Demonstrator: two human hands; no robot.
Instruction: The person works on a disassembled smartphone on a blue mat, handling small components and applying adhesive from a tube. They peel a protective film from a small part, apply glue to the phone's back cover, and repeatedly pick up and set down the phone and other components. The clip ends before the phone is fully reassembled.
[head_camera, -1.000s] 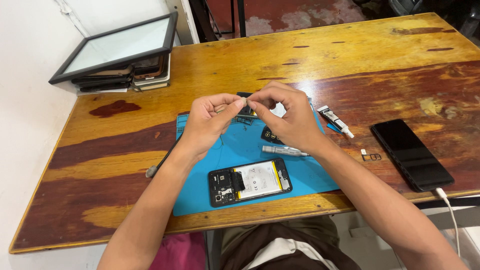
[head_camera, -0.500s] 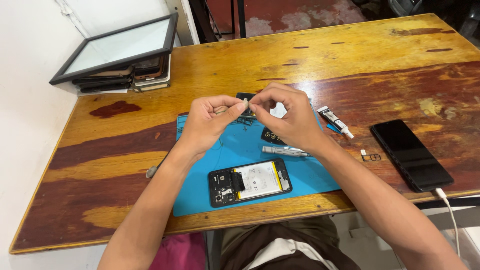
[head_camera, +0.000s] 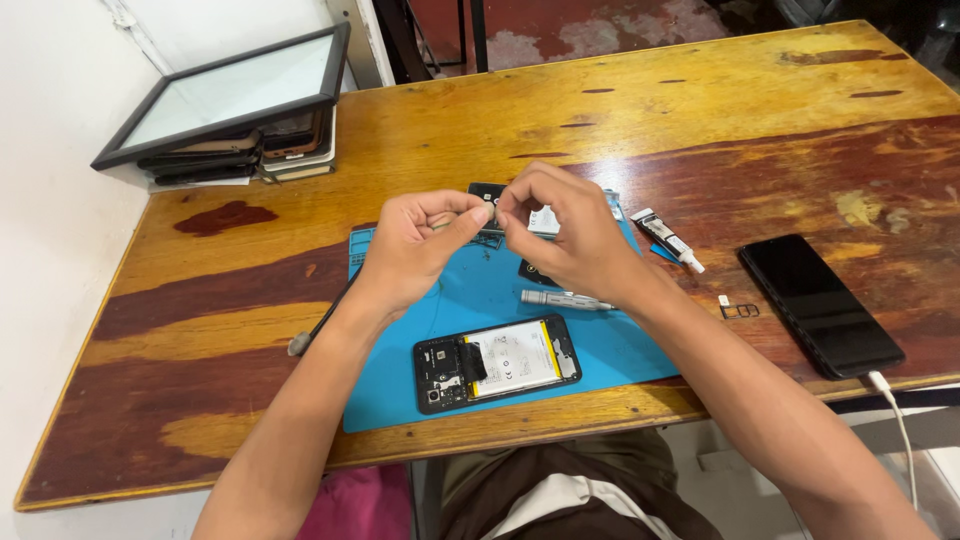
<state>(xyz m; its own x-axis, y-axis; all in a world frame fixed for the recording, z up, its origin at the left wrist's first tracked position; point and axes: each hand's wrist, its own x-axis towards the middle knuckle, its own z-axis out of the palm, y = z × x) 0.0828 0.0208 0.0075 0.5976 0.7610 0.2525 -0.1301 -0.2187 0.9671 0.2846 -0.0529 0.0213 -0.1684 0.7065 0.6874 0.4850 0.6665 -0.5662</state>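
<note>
Two hands meet above the far edge of one blue mat (head_camera: 600, 345) on the wooden desk (head_camera: 700, 110). The left hand (head_camera: 415, 245) and the right hand (head_camera: 565, 235) face each other with fingertips nearly touching, each pinching narrowly on one small pale part (head_camera: 490, 212) held between them; it is too small to tell what it is. Below the hands, on the mat, lies one opened phone (head_camera: 497, 362) with its back off, showing a white battery. Between that phone and the right hand lies one slim silver tool (head_camera: 565, 298). One small tube (head_camera: 668, 238) rests at the mat's right edge, and one tiny card tray (head_camera: 738, 311) sits on bare wood just beyond. One black phone (head_camera: 820, 305) lies face up further right, with one white cable plugged into its near end. At the far left corner stands one stack of screens and frames (head_camera: 240, 130). One thin dark tool (head_camera: 318, 325) lies half under the left forearm. Compared with a second ago, the hands sit in almost the same spot, and everything on the desk lies unchanged.
</note>
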